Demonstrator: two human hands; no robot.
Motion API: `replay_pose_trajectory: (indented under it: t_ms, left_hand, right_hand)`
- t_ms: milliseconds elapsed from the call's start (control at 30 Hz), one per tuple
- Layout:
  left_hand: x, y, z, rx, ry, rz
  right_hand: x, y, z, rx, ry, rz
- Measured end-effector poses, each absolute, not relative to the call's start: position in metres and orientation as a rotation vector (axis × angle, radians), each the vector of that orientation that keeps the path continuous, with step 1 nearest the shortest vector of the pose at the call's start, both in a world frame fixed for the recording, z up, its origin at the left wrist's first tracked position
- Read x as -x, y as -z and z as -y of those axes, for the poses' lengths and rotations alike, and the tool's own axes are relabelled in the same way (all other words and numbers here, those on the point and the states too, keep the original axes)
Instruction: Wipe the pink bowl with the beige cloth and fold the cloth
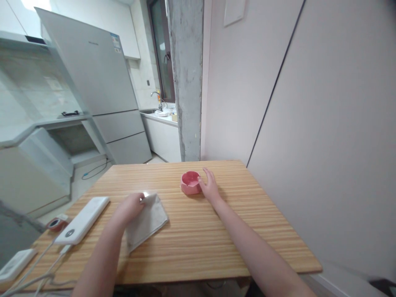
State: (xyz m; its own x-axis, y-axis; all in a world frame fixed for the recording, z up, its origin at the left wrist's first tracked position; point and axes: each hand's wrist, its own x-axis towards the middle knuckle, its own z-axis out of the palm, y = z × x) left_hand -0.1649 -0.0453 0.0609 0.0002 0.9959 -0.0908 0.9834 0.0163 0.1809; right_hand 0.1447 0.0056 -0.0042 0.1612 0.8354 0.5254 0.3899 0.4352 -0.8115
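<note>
A pink ashtray (191, 188) with notches in its rim sits upright on the wooden table (192, 239). At its right side is my right hand (210, 187), fingers stretched out and apart; the thumb reaches the rim, though I cannot tell how firmly it touches. My left hand (131, 206) is closed on the upper left edge of a folded grey cloth (148, 222). The cloth hangs or lies over the tabletop to the left of the ashtray, and its left part is hidden behind the hand and forearm.
On the table's left side lie a white power bank (83, 220) with a cable, a roll of reddish tape (56, 224) and a white power strip (17, 264). Beyond the far edge stand a concrete pillar (187, 82) and a fridge (89, 70). A wall (324, 123) rises on the right.
</note>
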Motion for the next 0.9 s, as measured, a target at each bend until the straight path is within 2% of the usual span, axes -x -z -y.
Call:
replay_pose_trajectory:
  t_ms: [67,200,267,333,400,500,600,700,800,900]
  left_hand:
    - [0.143,-0.076,0.04,-2.239,-0.208,-1.847]
    - [0.085,-0.104,0.027,-2.335,-0.42,-1.32]
    - [0.063,-0.109,0.02,-2.311,-0.706,-1.302]
    - [0.048,-0.104,0.013,-2.219,-1.116,-1.421]
    - [0.04,-0.088,0.005,-2.004,-1.407,-1.542]
    - [0.03,-0.053,-0.004,-1.667,-1.335,-1.608]
    - [0.022,-0.026,-0.006,-1.675,-1.039,-1.665]
    - [0.017,-0.018,-0.003,-1.787,-0.831,-1.808]
    - [0.014,-0.018,0.0,-1.803,-0.799,-1.825]
    - [0.011,-0.015,0.001,-1.749,-0.924,-1.724]
  right_hand:
    - [-0.139,-0.011,0.01,1.045,-0.521,1.577]
    - [-0.123,-0.025,0.032,0.855,-0.99,1.712]
    - [-0.12,-0.024,0.031,0.93,-1.186,1.672]
    - [-0.125,-0.024,0.024,1.109,-1.225,1.501]
    - [-0.135,-0.028,0.015,1.238,-1.069,1.248]
    - [-0.152,-0.038,0.009,1.198,-0.641,1.08]
    - [-0.158,-0.042,0.014,1.114,-0.355,1.425]
    - [-0.146,-0.034,0.025,1.142,-0.261,1.983]
    - [-0.129,-0.026,0.029,1.314,-0.138,2.212]
    - [-0.121,-0.024,0.025,1.463,-0.103,2.221]
